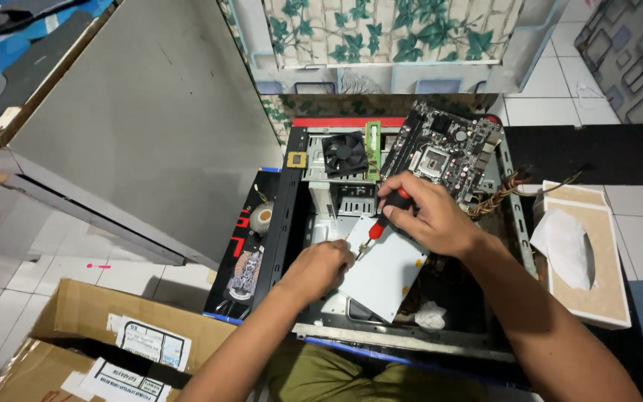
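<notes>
1 cardboard box [76, 327] with white labels is sitting open at lower left on the tiled floor [98, 260]. 1 tissue box [593, 257] is lying at right, a white tissue sticking out. 1 grey panel [150, 119] is leaning at upper left. 1 leaf-patterned cloth [388, 30] is hanging at the top. 1 black mat [597, 152] is lying beside it at right.
</notes>
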